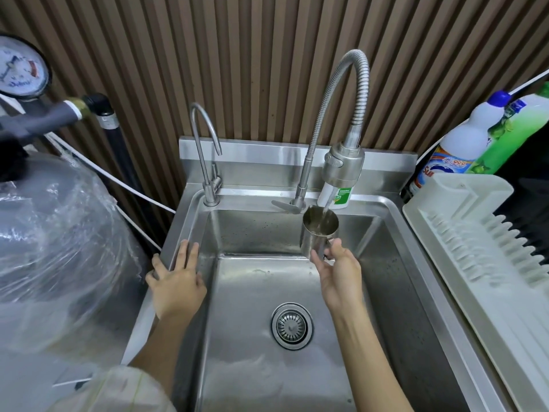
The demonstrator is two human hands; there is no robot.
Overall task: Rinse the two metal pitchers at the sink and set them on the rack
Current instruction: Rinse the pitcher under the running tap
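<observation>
My right hand (338,272) holds the pitcher (319,233) under the spray faucet (343,165), over the sink (395,221). My left hand (175,278) rests on the sink's left rim. The dish rack (481,254) stands right of the sink.

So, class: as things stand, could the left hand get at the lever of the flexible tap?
Probably yes. The left hand rests flat on the sink rim and holds nothing, and only open basin lies between it and the lever; the right hand and pitcher sit further right.

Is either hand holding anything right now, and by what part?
The right hand holds a metal pitcher by its handle, under the running tap. The left hand holds nothing; it rests flat on the sink rim.
</observation>
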